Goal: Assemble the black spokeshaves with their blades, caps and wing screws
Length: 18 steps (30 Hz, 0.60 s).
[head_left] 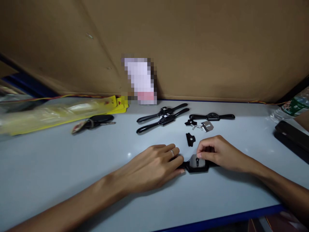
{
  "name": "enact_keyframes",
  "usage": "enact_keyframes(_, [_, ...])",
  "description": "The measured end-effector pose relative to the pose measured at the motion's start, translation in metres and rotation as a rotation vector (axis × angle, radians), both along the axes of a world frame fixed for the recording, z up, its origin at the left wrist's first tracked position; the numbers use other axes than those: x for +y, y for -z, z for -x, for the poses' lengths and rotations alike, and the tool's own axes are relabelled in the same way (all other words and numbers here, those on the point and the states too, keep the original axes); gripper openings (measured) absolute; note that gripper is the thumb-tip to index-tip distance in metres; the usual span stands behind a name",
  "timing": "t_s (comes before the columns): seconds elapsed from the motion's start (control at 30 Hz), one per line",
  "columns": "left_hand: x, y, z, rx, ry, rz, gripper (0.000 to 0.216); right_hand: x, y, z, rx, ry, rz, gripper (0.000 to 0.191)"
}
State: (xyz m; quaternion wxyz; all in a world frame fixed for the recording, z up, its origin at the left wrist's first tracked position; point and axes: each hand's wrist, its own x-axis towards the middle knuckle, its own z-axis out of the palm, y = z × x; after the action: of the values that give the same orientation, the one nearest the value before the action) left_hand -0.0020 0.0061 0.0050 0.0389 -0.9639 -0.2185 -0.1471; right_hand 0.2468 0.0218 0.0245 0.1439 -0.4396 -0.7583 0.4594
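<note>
Left hand (155, 166) grips one black tool (198, 170); right hand (220, 153) pinched at its blade (193, 161), hold unclear. Beyond, one plate (189, 140) at twelve o'clock, two similar tools (168, 121) at eleven.

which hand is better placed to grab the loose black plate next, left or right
Probably the right hand: it is at the blade and looks nearer the black plate. The left hand lies over one end of the tool, apparently steadying it, so lifting that hand might let the tool shift.
</note>
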Motion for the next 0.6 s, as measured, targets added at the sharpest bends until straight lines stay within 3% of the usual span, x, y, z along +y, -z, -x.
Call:
enact_keyframes(0.4, [-0.001, -0.002, -0.001, 0.055, -0.052, 0.03, 0.033, -0.001, 0.0, -0.001, -0.016, -0.023, -0.022, 0.016])
enact_keyframes(0.5, [-0.001, -0.002, -0.001, 0.061, -0.052, 0.051, 0.029, 0.002, 0.001, 0.003, -0.037, 0.106, -0.157, 0.024])
enact_keyframes(0.6, [0.0, -0.002, 0.0, 0.057, -0.043, 0.078, 0.025, 0.008, 0.003, 0.016, -0.203, 0.256, -0.349, 0.028])
